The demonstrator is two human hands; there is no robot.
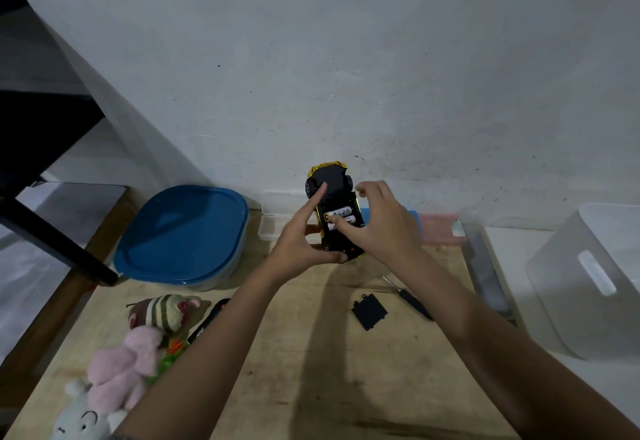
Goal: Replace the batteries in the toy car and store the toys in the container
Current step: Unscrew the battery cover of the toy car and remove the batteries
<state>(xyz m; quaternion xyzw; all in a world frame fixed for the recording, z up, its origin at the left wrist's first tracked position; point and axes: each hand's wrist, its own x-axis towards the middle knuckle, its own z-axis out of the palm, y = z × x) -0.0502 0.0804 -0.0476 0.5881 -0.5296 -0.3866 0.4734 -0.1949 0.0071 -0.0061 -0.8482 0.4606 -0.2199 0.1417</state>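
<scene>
the toy car is held belly-up above the wooden table, near the wall, its battery bay uncovered and white batteries lying in it. the left hand grasps the car from the left, index finger stretched along the underside. the right hand presses its thumb on a battery end, its other fingers arched loose and grasping nothing. the black battery cover lies on the table beside a screwdriver. a blue-lidded container and plush toys sit to the left.
</scene>
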